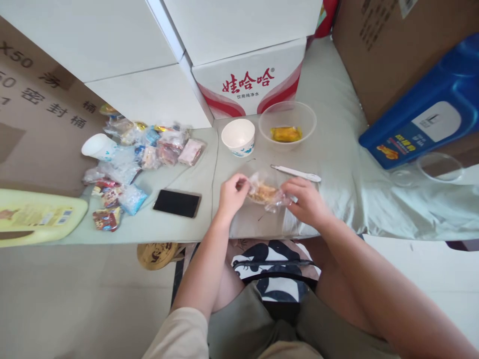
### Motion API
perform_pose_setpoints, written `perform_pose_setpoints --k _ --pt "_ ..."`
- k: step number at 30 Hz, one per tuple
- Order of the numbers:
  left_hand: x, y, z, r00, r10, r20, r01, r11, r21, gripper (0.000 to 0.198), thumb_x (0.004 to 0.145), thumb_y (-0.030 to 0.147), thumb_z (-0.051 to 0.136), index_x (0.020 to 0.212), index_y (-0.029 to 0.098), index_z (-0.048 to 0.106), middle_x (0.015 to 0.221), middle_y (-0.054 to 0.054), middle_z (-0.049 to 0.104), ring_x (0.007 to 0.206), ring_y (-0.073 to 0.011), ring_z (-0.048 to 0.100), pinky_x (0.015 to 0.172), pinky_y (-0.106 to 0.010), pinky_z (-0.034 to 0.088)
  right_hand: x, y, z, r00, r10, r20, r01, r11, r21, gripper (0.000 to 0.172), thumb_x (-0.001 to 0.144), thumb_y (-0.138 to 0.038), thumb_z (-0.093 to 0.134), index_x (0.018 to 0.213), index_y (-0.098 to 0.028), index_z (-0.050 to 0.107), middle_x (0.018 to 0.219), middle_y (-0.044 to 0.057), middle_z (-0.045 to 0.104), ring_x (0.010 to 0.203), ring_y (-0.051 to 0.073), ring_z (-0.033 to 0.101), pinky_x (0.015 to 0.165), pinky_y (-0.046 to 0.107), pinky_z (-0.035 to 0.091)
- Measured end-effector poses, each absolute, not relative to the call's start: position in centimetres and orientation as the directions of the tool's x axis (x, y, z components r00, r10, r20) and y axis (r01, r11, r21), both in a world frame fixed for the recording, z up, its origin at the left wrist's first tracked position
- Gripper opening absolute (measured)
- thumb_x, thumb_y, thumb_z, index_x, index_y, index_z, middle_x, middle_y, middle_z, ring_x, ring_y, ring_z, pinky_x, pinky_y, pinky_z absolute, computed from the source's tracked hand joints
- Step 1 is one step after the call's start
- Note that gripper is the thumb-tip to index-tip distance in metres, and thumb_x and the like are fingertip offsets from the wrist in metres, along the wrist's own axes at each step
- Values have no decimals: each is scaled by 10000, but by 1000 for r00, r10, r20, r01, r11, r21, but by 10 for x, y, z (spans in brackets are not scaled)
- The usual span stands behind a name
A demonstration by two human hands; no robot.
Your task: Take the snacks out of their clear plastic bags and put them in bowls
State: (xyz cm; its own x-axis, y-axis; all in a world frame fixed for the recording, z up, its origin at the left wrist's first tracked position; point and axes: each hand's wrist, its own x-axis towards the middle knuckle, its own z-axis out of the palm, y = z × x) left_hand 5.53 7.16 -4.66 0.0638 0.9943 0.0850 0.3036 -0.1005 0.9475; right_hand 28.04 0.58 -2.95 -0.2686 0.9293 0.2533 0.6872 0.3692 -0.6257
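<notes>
A brown snack in a clear plastic wrapper (265,192) is stretched between my two hands just above the cloth. The fingers of my left hand (235,193) pinch its left end. At its right end, my right hand (305,198) grips the crinkled plastic. Just beyond the right hand lies a white utility knife (296,173). Behind the snack stand a white paper cup (238,137) and a clear plastic bowl (307,124), which holds a yellow-wrapped packet (286,134).
Several wrapped snacks (170,152) are heaped at left near a tipped paper cup (98,146). A black phone (177,203) lies left of my hands. Boxes, including a white and red carton (249,82), line the back. A blue bottle (422,107) leans at right; a yellow jug (41,217) lies far left.
</notes>
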Motion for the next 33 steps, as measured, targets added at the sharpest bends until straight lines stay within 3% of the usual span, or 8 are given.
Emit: perform_pose_setpoints --k 5,8,11,17,23,28,31,33 --pt "42 80 -48 -310 949 -46 22 55 998 168 759 309 689 752 216 550 640 44 567 581 -116 555 574 -224 430 301 10 -23 136 946 294 780 81 -621 264 757 -120 447 862 -225 665 1057 115 725 1027 294 642 907 437 480" --pt "39 80 -44 -333 939 91 29 -86 996 179 772 325 699 891 228 608 943 -31 685 916 -173 661 760 -259 500 300 3 -13 228 894 387 747 94 -658 334 764 -117 411 952 -235 661 1093 111 713 1090 287 639 955 456 483" --pt "40 78 -40 -153 958 241 157 -217 963 407 713 300 777 1092 240 641 1290 -87 655 1215 -233 606 944 -311 483 288 -4 -10 23 895 446 731 289 -618 269 839 -201 453 988 -246 672 1030 97 721 1015 277 659 927 444 498" --pt "42 72 -45 162 984 76 404 -136 904 503 692 231 773 1181 255 657 952 -18 761 535 -99 565 573 -235 431 258 1 -20 -242 842 482 783 463 -415 349 900 -147 484 1171 -235 684 1276 80 703 1222 263 589 1056 419 411" --pt "36 65 -43 178 983 55 541 -144 829 256 717 272 786 971 248 758 693 8 691 513 -124 489 580 -266 390 249 9 -22 -252 919 305 884 347 -315 558 891 -62 452 1342 -342 622 1292 42 700 1389 296 429 1181 558 163" --pt "34 70 -45 145 977 157 588 -213 780 207 667 322 838 843 241 769 741 -23 599 769 -212 574 816 -352 478 256 13 -26 -150 955 256 926 226 -302 365 904 -112 461 1020 -285 760 968 86 708 1133 287 534 1123 565 219" --pt "34 72 -44 99 973 207 528 -228 818 183 648 308 833 612 219 677 909 -75 644 965 -259 599 941 -405 477 263 11 -27 18 941 337 946 93 -310 278 870 -134 510 830 -254 758 1023 108 679 1099 306 527 1072 577 275" --pt "35 71 -41 95 994 63 385 -95 918 212 681 354 793 607 207 659 903 -78 677 917 -246 630 867 -391 513 265 9 -24 77 911 405 938 72 -340 241 866 -165 525 804 -238 746 1132 120 663 1128 324 530 1034 557 334"
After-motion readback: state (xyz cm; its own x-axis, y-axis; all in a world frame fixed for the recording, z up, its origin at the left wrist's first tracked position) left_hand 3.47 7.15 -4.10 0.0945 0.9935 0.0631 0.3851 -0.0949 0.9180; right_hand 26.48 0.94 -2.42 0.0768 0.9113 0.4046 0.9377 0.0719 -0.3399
